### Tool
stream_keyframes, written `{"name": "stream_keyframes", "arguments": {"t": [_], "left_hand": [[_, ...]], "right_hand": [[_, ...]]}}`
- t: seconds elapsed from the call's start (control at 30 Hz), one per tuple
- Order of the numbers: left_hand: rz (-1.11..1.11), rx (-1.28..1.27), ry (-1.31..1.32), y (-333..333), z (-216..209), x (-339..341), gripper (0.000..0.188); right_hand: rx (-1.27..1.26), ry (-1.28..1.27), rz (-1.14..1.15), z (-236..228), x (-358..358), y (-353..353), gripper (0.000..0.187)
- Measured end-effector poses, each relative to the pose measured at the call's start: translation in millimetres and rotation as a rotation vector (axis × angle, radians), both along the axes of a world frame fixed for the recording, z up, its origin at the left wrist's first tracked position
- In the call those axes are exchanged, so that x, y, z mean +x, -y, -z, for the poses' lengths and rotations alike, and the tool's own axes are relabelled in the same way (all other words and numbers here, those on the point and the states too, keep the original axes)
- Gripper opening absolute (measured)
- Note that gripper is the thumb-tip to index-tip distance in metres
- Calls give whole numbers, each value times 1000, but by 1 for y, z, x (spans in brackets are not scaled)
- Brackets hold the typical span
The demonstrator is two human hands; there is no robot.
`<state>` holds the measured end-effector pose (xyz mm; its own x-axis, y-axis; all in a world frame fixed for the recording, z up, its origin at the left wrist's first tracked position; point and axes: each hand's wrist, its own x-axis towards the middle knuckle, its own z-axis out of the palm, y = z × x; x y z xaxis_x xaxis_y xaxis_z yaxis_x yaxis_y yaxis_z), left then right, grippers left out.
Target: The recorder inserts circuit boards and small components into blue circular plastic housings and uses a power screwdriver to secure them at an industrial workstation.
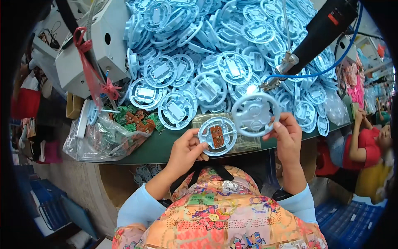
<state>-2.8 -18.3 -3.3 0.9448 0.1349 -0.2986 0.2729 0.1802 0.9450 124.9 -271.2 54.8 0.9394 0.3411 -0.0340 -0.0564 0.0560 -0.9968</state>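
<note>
Between the fingers of my left hand point(185, 150) is a light-blue toy steering wheel half point(229, 143), its inner side up, with a brown circuit board point(216, 137) seated in the middle. My right hand point(286, 135) grips a second light-blue wheel shell point(254, 113) by its right rim, tilted up, its front face with molded shapes toward me. The two pieces are side by side and nearly touch. Beneath them a flat clear plastic bag point(244, 143) lies at the table edge. Just above the shell hangs the metal tip of a screwdriver point(271, 83).
A big heap of light-blue wheel parts point(209, 89) covers the green table point(141, 155). To the left, a clear bag point(99, 143) and green and brown circuit boards point(139, 120) lie below a white machine box point(93, 45). The black screwdriver body point(325, 35) slants in from upper right. Other people sit at the right.
</note>
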Motion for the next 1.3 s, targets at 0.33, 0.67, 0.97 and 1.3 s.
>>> {"name": "stream_keyframes", "arguments": {"t": [0.33, 0.67, 0.97, 1.3], "left_hand": [[55, 60, -105, 5, -2, 14, 45], [91, 859, 87, 3, 2, 48, 35], [128, 1049, 68, 10, 2, 70, 39], [139, 809, 43, 7, 2, 70, 30]], "right_hand": [[-38, -354, 12, 34, -5, 14, 16], [-22, -328, 71, 33, -7, 24, 16], [-17, -296, 68, 34, -12, 35, 15], [21, -301, 63, 36, -11, 35, 16]]}}
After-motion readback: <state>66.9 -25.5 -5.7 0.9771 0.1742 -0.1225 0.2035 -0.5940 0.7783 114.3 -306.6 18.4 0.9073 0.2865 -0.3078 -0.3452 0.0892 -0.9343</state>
